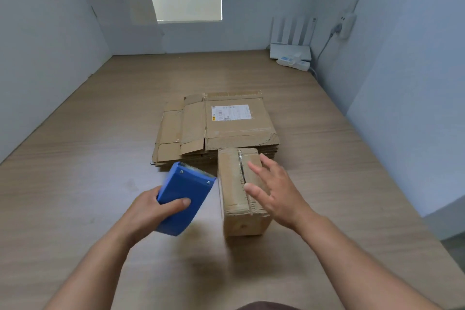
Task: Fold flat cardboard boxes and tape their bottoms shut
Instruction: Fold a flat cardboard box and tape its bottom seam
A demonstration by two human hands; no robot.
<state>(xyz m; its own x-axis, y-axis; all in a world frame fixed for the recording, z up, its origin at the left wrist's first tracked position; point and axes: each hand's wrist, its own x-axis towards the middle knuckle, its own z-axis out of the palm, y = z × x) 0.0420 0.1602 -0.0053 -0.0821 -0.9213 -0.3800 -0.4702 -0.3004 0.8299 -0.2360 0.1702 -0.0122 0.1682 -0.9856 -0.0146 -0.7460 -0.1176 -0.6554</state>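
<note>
Cardboard box (239, 199) first, the folded-up one; where does it stand? asks one.

On the wooden worktop (100, 184), answers the other; its closed flaps face up, with the seam running away from the person; a short shiny strip of clear tape (240, 160) shows at the far end of that seam.

And the hands?

Right hand (274, 191) is over the right half of the box's top; fingers straight and spread, thumb out, holding nothing; whether it touches the cardboard I cannot tell. Left hand (151, 211) is just left of the box, wrapped round a blue tape dispenser (183, 199); the thumb lies across its upper face, the other fingers are hidden beneath; the dispenser's toothed end points away, its far corner right at the box's left edge; touching or not, I cannot tell.

What lies beyond the box?

Stack of flat cardboard boxes (196, 133), directly behind it, touching or nearly so; the top sheet carries a white shipping label (231, 112). Far behind the box and to its right, in the corner, a white router (290, 44) with upright antennas; a white power strip (293, 61) lies in front of it; a cable (324, 45) climbs to a wall socket (346, 25).
</note>
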